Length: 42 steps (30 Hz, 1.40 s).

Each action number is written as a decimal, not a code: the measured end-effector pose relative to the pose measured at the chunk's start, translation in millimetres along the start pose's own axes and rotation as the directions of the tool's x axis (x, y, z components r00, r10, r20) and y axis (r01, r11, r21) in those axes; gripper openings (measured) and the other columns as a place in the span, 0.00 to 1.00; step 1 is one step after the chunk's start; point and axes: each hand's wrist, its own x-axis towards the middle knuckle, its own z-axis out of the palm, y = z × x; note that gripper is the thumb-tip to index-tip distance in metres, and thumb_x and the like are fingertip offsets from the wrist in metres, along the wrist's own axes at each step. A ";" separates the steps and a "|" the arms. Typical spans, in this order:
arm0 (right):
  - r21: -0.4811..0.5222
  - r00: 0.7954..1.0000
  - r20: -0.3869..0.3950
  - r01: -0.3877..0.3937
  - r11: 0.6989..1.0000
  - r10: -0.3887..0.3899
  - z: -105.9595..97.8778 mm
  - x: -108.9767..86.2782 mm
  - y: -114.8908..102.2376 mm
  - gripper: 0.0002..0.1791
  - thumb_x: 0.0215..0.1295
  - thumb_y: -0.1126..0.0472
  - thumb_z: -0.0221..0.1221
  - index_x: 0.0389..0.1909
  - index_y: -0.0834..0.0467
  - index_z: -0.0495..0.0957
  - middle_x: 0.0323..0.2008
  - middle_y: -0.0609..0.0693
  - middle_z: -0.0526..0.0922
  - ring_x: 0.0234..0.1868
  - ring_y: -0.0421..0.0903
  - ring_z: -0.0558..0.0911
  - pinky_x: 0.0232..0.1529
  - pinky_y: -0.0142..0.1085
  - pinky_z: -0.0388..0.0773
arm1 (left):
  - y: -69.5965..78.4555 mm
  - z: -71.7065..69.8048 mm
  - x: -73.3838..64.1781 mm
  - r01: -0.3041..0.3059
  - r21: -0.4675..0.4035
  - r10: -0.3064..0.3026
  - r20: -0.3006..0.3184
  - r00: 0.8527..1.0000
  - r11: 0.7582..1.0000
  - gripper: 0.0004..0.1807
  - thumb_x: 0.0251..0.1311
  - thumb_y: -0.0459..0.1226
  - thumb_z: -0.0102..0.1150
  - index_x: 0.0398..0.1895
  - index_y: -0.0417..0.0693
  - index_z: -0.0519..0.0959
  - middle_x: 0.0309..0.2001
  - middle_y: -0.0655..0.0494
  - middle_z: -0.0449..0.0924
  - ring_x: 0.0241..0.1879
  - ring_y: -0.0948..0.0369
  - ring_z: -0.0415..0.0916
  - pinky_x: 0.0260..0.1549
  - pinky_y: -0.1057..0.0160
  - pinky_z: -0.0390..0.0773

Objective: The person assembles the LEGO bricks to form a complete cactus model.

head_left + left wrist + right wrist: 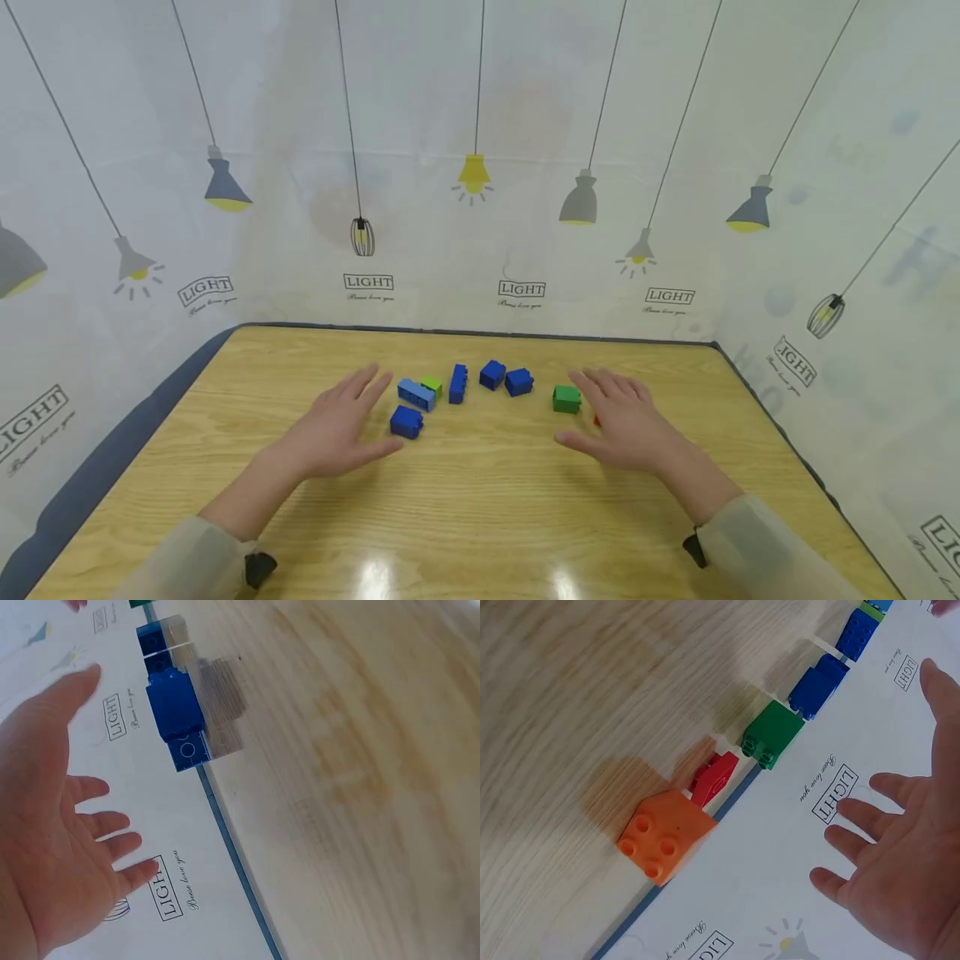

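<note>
My left hand [337, 429] hovers with spread fingers over the left of the table, its thumb near a dark blue toy brick [406, 422]. Just beyond lie a light blue brick [416, 394] and a lime green brick [431, 384]. At the middle are a narrow dark blue brick [457, 384] and two more dark blue bricks, one left [492, 374] and one right [519, 382]. Fingers apart and holding nothing, my right hand [622, 425] is beside a green brick [566, 399]. It mostly hides a red brick [714, 778] and an orange brick [664, 836], which the right wrist view shows.
The wooden table [465, 517] has a dark blue edge [465, 332] along its back and sides. Behind it and on both sides hangs a pale sheet [420, 100] printed with lamps. A black band [259, 570] shows at the left sleeve [187, 558].
</note>
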 end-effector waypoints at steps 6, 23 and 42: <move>0.069 0.999 0.010 0.031 0.997 -0.032 5.3 25.9 -8.2 0.47 0.74 0.32 0.65 0.84 0.54 0.66 0.79 0.62 0.72 0.81 0.69 0.68 0.80 0.72 0.58 | -13.4 3.3 8.8 0.005 -0.155 0.005 0.065 0.998 0.988 0.40 0.74 0.52 0.69 0.82 0.45 0.70 0.77 0.39 0.73 0.73 0.39 0.75 0.70 0.36 0.79; 0.107 0.993 0.093 0.057 0.993 -0.067 31.0 111.3 -44.2 0.41 0.74 0.38 0.68 0.81 0.51 0.71 0.80 0.58 0.72 0.84 0.65 0.64 0.84 0.68 0.54 | -11.1 10.0 31.6 -0.013 -0.231 0.054 0.173 0.983 0.973 0.28 0.71 0.45 0.73 0.70 0.47 0.81 0.67 0.46 0.82 0.61 0.49 0.84 0.62 0.45 0.86; 0.060 0.979 0.126 0.154 0.986 -0.161 54.2 152.7 -81.0 0.24 0.81 0.55 0.64 0.74 0.37 0.80 0.79 0.49 0.74 0.83 0.62 0.64 0.81 0.64 0.57 | -7.6 17.4 40.1 -0.023 -0.254 0.071 0.182 0.981 0.967 0.22 0.70 0.39 0.74 0.65 0.46 0.84 0.61 0.47 0.83 0.57 0.53 0.85 0.58 0.49 0.88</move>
